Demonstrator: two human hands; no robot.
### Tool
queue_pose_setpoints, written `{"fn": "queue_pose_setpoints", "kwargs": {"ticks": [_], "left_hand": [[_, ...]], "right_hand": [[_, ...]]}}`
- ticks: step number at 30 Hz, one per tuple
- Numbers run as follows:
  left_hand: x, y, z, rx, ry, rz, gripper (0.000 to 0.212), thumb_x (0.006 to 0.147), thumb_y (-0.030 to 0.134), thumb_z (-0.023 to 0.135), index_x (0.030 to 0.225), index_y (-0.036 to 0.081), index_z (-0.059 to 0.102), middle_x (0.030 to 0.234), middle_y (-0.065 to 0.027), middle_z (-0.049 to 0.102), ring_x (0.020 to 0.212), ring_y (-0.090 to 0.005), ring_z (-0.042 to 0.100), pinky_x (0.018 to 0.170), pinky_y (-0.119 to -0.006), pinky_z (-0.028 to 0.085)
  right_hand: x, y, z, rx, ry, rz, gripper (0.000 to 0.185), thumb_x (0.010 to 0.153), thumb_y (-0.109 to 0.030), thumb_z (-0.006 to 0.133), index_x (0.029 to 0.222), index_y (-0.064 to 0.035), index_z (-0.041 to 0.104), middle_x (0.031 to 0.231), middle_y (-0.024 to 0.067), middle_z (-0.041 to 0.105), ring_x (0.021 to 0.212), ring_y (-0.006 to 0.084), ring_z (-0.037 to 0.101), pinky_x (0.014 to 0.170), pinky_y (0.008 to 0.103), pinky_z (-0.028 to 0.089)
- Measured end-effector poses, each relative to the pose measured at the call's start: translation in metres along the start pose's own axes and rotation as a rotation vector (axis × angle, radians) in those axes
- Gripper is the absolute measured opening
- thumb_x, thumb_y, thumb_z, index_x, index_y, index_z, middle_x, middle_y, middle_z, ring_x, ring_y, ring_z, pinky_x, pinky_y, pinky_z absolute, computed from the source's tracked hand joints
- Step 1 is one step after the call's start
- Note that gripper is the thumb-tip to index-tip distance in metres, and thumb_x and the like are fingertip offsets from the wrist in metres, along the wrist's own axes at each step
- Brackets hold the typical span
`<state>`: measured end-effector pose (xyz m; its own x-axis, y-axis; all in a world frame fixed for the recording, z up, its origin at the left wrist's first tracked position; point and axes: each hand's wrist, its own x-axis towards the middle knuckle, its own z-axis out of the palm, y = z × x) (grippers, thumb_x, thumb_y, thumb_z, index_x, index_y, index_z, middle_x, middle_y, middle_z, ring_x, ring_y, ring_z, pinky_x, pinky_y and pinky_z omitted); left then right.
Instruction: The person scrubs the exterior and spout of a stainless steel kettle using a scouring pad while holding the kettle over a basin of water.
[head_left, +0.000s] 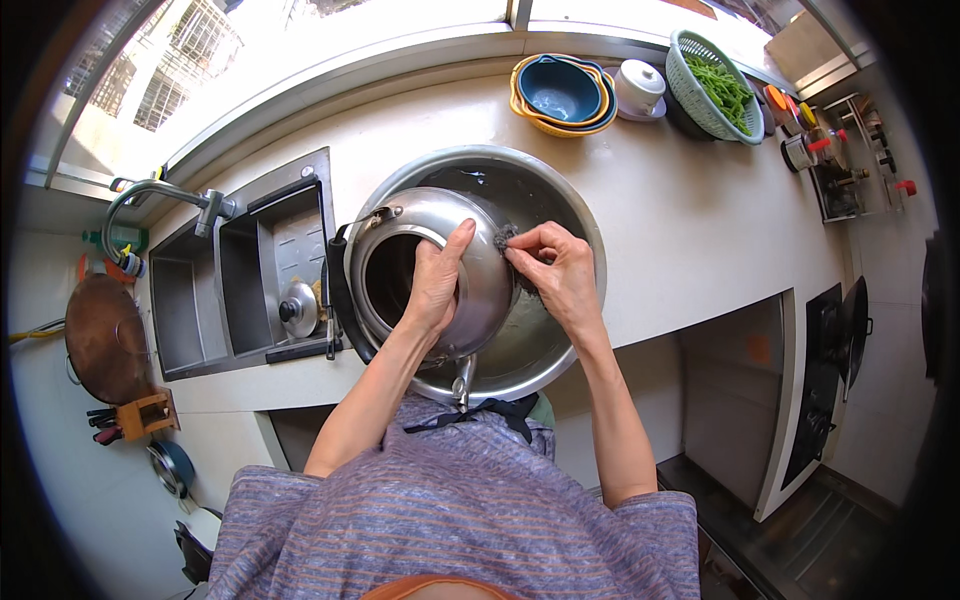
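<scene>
A stainless steel kettle lies tilted in a wide metal basin with some water in it. Its lid is off, so the round mouth faces left, and the black handle hangs over the basin's left side. My left hand grips the mouth's rim, fingers inside and hidden, thumb on the outer shell. Between the thumb and fingers of my right hand is a grey steel wool pad, pressed against the kettle's side. The spout points towards my body.
Left of the basin is a double sink with a kettle lid in it and a faucet. Along the window stand stacked bowls, a white lidded pot and a basket of green beans. A stove is at right.
</scene>
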<state>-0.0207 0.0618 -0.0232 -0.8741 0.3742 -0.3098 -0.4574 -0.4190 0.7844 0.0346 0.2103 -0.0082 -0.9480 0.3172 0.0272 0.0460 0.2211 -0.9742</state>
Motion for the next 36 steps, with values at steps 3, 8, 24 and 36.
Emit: {"fn": "queue_pose_setpoints", "kwargs": {"ticks": [3, 8, 24, 36], "left_hand": [[0.003, -0.001, 0.003, 0.023, 0.025, 0.064, 0.024, 0.092, 0.022, 0.062, 0.103, 0.001, 0.059, 0.094, -0.0052, 0.064, 0.083, -0.0109, 0.061, 0.073, -0.027, 0.051], [0.01, 0.007, -0.003, -0.017, 0.079, -0.016, 0.022, 0.091, 0.022, 0.062, 0.102, 0.003, 0.06, 0.093, -0.0047, 0.065, 0.083, -0.0114, 0.062, 0.074, -0.028, 0.051], [-0.025, 0.039, -0.006, 0.375, -0.118, -0.223, 0.035, 0.095, 0.028, 0.057, 0.116, 0.0, 0.053, 0.1, -0.0038, 0.062, 0.089, -0.0078, 0.059, 0.077, -0.025, 0.049], [-0.004, -0.004, -0.02, 0.45, 0.1, 0.149, 0.035, 0.101, 0.029, 0.042, 0.089, -0.001, 0.054, 0.074, -0.0027, 0.052, 0.068, -0.0082, 0.045, 0.063, -0.027, 0.041]], "right_hand": [[0.022, -0.007, 0.004, -0.007, -0.022, 0.003, 0.012, 0.076, -0.005, 0.07, 0.085, 0.0027, 0.068, 0.076, 0.009, 0.062, 0.065, 0.014, 0.06, 0.063, 0.0263, 0.048], [-0.002, -0.012, -0.003, -0.082, -0.057, 0.025, 0.01, 0.076, -0.003, 0.07, 0.084, 0.0028, 0.067, 0.076, 0.0086, 0.062, 0.065, 0.014, 0.06, 0.062, 0.0264, 0.048], [0.0, -0.032, 0.01, -0.149, 0.048, -0.04, 0.014, 0.075, -0.008, 0.071, 0.081, 0.001, 0.062, 0.084, 0.0108, 0.063, 0.071, 0.0217, 0.058, 0.067, 0.0324, 0.048], [-0.022, -0.039, 0.008, -0.308, 0.003, -0.133, 0.009, 0.076, 0.0, 0.07, 0.084, 0.0002, 0.066, 0.075, 0.011, 0.06, 0.071, 0.025, 0.06, 0.062, 0.0334, 0.047]]}}
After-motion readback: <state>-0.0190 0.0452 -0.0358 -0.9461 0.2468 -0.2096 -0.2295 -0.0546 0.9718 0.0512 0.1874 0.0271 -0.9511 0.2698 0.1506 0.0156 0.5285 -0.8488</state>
